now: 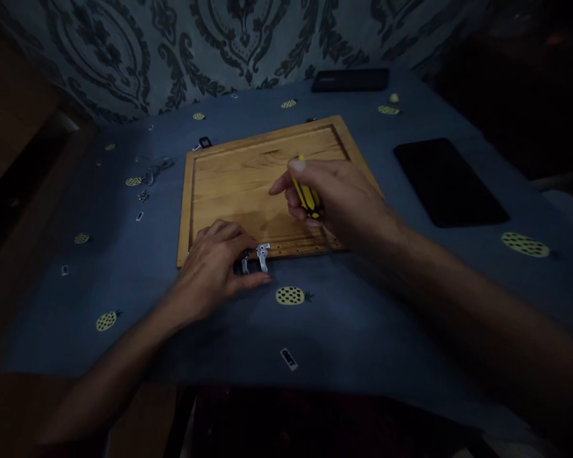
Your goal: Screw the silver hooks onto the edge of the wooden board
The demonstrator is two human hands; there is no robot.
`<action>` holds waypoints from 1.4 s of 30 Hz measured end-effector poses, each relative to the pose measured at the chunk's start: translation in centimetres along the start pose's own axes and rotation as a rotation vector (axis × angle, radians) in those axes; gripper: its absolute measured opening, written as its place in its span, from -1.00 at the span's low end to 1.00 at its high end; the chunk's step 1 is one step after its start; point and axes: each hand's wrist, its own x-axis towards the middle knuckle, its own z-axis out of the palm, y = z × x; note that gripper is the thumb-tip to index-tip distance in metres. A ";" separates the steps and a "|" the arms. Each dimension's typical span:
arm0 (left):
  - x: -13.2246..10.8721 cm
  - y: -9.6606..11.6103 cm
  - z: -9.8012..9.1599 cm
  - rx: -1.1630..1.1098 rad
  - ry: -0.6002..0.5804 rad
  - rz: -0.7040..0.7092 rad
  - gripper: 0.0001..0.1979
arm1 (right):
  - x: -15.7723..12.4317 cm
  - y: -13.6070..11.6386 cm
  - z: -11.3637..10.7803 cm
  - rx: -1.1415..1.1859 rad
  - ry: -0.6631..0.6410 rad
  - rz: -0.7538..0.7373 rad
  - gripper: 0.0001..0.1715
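Observation:
My right hand [327, 187] is closed round the yellow and black handle of a screwdriver [306, 194], raised over a wooden board [239, 184]. The thin shaft shows only faintly, pointing down toward the near edge. At that edge my left hand [217, 257] holds a silver metal fitting [262, 256] between thumb and fingers, against the board. Part of the fitting is hidden by the fingers; it looks like a hinge, though I cannot be sure. Small dark holes run along the board's near edge, right of the fitting.
Small screws [143, 196] and a crumpled clear bag [155, 168] lie left of the board. A small black piece [205, 142] touches its far edge. Two dark flat devices, one at the back [351, 80] and a larger one [451, 182] at right, rest on the blue pineapple-print cloth [363, 331].

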 end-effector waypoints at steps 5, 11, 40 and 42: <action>0.0 0.0 0.0 0.007 0.011 -0.012 -0.60 | 0.1 -0.5 0.0 0.027 0.160 -0.147 -0.35; 0.0 -0.1 0.0 0.012 0.009 -0.011 -0.60 | -1.1 -1.2 0.6 0.009 0.112 -0.299 -0.45; 0.0 0.1 -0.2 0.005 -0.022 -0.035 -0.59 | -2.0 -1.7 1.2 -0.221 0.117 -0.310 -0.49; 0.0 0.1 -0.2 0.002 -0.021 -0.035 -0.58 | -2.0 -1.8 1.2 -0.222 0.114 -0.309 -0.49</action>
